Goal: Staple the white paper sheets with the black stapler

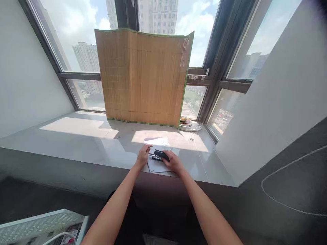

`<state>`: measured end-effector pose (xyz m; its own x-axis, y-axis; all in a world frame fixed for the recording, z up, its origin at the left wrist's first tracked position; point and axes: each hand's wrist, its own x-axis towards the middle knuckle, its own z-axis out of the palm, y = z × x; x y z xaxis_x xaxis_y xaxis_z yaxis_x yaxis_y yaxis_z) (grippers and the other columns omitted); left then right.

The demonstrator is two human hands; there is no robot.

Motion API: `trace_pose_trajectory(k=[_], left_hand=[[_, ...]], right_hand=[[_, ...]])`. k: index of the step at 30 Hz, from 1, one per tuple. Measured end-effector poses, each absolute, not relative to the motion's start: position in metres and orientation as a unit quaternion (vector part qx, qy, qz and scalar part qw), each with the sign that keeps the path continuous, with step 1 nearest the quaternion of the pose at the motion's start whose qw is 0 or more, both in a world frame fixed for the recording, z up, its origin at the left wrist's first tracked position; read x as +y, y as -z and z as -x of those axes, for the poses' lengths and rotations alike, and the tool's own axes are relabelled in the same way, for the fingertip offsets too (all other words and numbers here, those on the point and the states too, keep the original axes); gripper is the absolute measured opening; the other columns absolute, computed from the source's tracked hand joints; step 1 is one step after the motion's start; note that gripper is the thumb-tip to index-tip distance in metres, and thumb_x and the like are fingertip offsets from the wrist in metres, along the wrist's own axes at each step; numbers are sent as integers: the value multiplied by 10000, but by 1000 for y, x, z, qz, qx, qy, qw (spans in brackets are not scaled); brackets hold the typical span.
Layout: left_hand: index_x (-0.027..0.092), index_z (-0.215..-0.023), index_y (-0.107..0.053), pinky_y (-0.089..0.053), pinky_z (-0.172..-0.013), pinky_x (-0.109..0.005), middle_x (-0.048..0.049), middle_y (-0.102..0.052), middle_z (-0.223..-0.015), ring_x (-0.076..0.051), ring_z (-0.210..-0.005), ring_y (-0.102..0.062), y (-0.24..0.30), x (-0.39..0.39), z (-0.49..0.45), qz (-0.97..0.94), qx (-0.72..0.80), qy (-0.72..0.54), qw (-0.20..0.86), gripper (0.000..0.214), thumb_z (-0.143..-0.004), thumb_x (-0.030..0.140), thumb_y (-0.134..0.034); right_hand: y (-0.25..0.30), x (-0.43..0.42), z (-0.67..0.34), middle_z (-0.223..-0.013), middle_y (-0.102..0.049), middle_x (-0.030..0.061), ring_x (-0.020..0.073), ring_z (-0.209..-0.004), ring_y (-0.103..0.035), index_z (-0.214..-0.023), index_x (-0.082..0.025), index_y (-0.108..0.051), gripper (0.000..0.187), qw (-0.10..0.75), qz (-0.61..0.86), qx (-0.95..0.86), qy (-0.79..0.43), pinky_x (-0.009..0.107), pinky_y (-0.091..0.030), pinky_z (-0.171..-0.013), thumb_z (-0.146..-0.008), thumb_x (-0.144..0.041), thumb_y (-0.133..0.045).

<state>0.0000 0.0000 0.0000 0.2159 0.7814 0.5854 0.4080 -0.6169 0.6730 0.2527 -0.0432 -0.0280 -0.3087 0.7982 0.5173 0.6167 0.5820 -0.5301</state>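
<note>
A black stapler [160, 155] lies across a small stack of white paper sheets [157, 165] near the front edge of a grey window ledge [89, 143]. My right hand [174, 161] is wrapped over the stapler's rear end, fingers closed on it. My left hand [143, 155] rests on the left edge of the sheets, its fingers curled down beside the stapler's front tip.
A bamboo mat [144, 76] with green trim stands upright against the window behind the paper. A small stack of round dishes [189, 124] sits at the back right of the ledge. A white slatted crate [41, 226] is at the lower left. A white wall [276, 102] bounds the right.
</note>
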Motion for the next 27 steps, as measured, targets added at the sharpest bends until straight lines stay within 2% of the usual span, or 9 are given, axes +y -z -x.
trace_pose_trajectory(k=[3, 6, 13, 27], left_hand=[[171, -1205, -729, -579, -984, -395, -118, -783, -1164, -240, -1079, -737, 0, -5, 1, -755, 417, -469, 189, 273, -1011, 213, -542], [177, -1078, -748, -571, -983, -403, -108, -798, -1104, -258, -1061, -740, -2, -9, 6, -771, 431, -427, 191, 182, -962, 191, -608], [193, -993, -742, -554, -931, -358, -79, -806, -1030, -246, -990, -744, -10, -19, 7, -806, 429, -337, 228, 155, -942, 166, -598], [200, -994, -835, -575, -955, -366, -92, -827, -1076, -244, -1010, -763, -2, -13, 8, -815, 412, -357, 196, 202, -930, 154, -649]], right_hand=[[26, -43, -253, -1350, -715, 138, 305, -1245, -670, -1422, -198, -642, 464, 387, 439, -802, -121, 468, -529, -1113, -967, -193, -734], [23, -43, -254, -1308, -728, 133, 301, -1212, -678, -1406, -197, -648, 461, 377, 439, -805, -131, 454, -538, -1086, -956, -171, -743], [12, -46, -253, -1220, -734, 128, 290, -1123, -684, -1376, -202, -668, 436, 354, 466, -801, -127, 430, -549, -1010, -950, -134, -731], [13, -46, -253, -1251, -736, 115, 289, -1152, -677, -1378, -223, -666, 442, 367, 448, -806, -127, 432, -531, -1038, -946, -145, -717]])
